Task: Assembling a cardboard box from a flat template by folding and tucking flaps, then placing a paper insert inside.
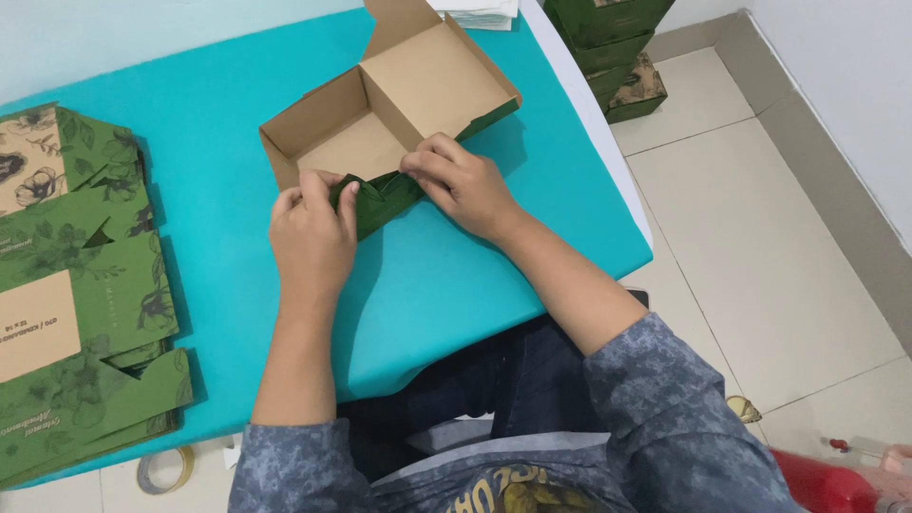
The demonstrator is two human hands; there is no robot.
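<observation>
**Cardboard box half folded, both hands on the near wall**

Cardboard box [399, 109], kraft-brown inside and green with a leaf print outside, lies on the turquoise table [456, 275] directly under and just beyond the two hands. Its far and side walls stand; a lid flap rises at the far end. The near wall is not yet settled: a green flap [375, 195] is caught between the hands, bent inward along the front edge.

Left hand [312, 233]: fingers curled, thumb and fingertips pinching the left end of that flap. Right hand [461, 180]: fingers bent down over the flap's right end, pressing it against the box's front corner. Both grip the box itself, nothing else.

Judged from how it lies: body mostly formed, front wall left to lock, lid open.

Left of the left hand, well apart, a stack of flat unfolded box blanks [81, 285] in the same green print. Beyond the right hand, off the table's far edge, finished green boxes [613, 43] piled on the tiled floor [760, 247]. Below the left elbow, a tape roll [166, 468] on the floor.
</observation>
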